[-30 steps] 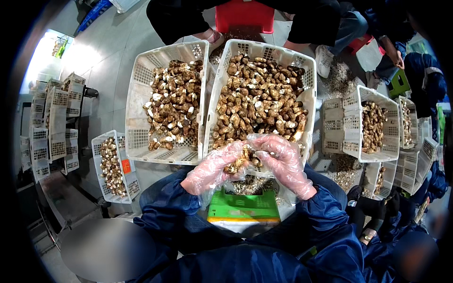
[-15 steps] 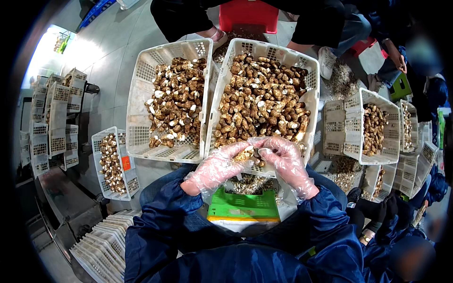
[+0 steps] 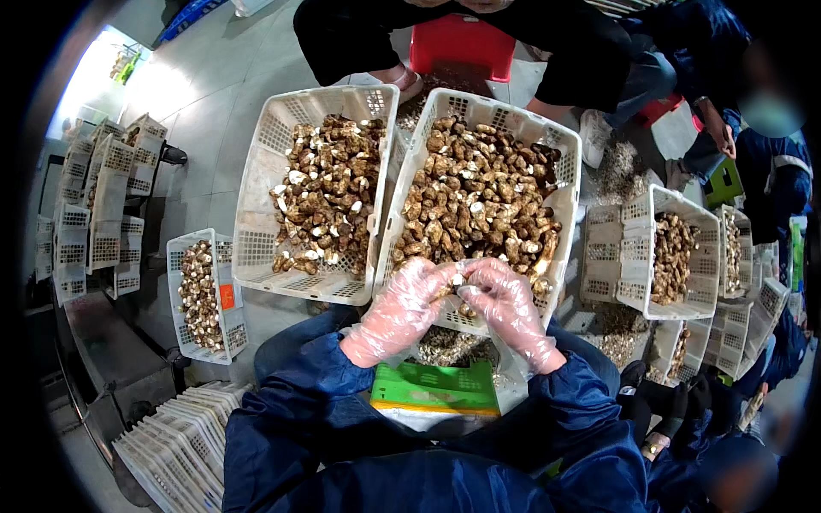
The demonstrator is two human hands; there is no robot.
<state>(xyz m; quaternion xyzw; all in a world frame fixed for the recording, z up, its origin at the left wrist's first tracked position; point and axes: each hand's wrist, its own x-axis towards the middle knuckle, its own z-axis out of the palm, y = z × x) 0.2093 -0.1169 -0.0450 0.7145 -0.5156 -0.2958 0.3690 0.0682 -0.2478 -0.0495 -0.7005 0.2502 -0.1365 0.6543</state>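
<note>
Both my hands wear thin clear plastic gloves and meet over the near edge of the right-hand white crate (image 3: 569, 214). That crate is heaped with brown-and-white mushrooms (image 3: 479, 184). My left hand (image 3: 402, 308) is closed round a small mushroom (image 3: 457, 280), mostly hidden by the fingers, with a pale bit of it showing. The fingers of my right hand (image 3: 510, 308) pinch at the same spot; whether they hold a tool or only the mushroom's end is hidden. Beside it, a second white crate (image 3: 256, 197) on the left holds more mushrooms (image 3: 333, 188), several with white cut ends.
A green plastic stool (image 3: 436, 389) stands between my knees, with trimmings (image 3: 449, 346) behind it. A smaller mushroom crate (image 3: 231, 329) is at left, near stacked crates (image 3: 175, 453). Another filled crate (image 3: 710, 256) stands right. Across from me, a person sits near a red stool (image 3: 462, 47).
The view has shifted slightly, and the crates sit a little lower in it. My hands remain together, with less of the mushroom showing between my fingers.
</note>
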